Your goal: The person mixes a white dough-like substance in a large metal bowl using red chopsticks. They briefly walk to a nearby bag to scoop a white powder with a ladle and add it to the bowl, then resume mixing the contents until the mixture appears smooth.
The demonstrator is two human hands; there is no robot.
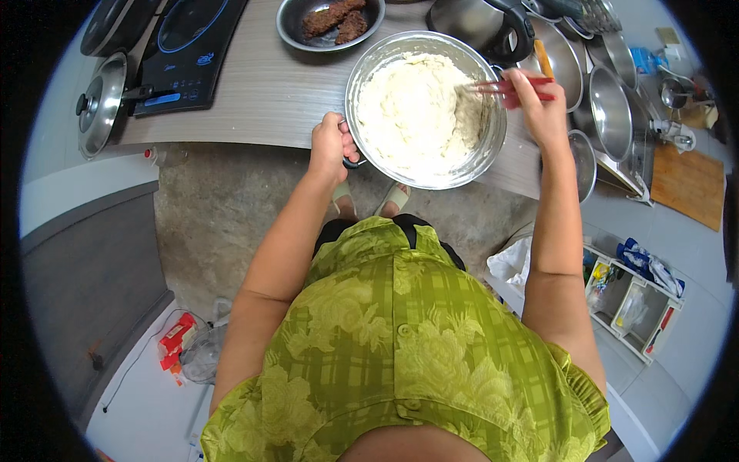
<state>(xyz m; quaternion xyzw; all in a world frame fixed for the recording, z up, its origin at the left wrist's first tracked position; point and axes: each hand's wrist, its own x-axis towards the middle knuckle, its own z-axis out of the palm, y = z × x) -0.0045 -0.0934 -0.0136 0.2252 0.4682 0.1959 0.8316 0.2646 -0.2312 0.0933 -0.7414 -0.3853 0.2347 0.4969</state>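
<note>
A round metal pot with pale, lumpy dough or batter in it stands at the counter's front edge, its near side reaching past the edge. My left hand grips the pot's dark side handle at the left. In my right hand, over the pot's right rim, are red chopsticks; their tips touch the mixture at its right side and look blurred. Behind the pot, a metal bowl holds browned pieces of food.
An induction cooktop and a lidded pan lie at the left. A kettle stands behind the pot. Steel bowls crowd the right side, beside a wooden cutting board. A white rack is at the lower right.
</note>
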